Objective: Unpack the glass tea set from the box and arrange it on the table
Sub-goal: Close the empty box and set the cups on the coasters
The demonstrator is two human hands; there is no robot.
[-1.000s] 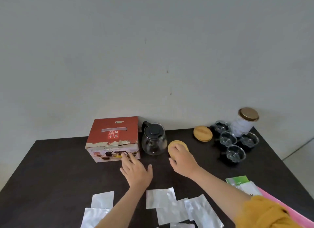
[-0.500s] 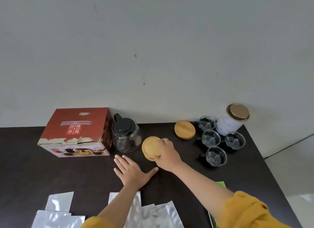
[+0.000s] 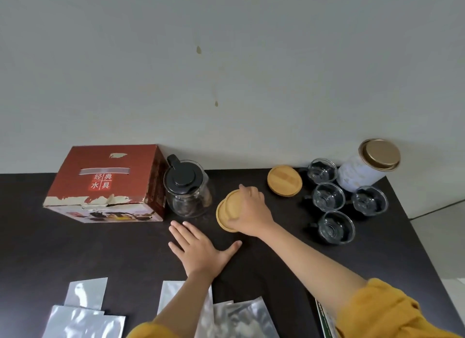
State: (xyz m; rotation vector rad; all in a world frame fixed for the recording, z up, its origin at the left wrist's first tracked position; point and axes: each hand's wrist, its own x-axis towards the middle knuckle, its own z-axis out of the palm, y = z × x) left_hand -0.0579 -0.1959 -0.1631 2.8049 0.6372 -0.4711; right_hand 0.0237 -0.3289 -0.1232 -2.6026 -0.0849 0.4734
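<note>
**Wooden coasters in hand beside the glass teapot**

Head view: the right hand [image 3: 251, 213] curls round two round bamboo coasters [image 3: 229, 210], stacked askew on the matte black table [image 3: 75, 249]. The left hand [image 3: 201, 249] lies flat, fingers spread. A clear glass teapot [image 3: 187, 189] with a black lid stands just beside the torn red box [image 3: 108, 184] printed "经典水具". Four glass cups [image 3: 328, 195] cluster far right.

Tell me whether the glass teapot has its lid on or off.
On. The glass teapot stands upright beside the red box, its black lid seated over the mouth.
</note>
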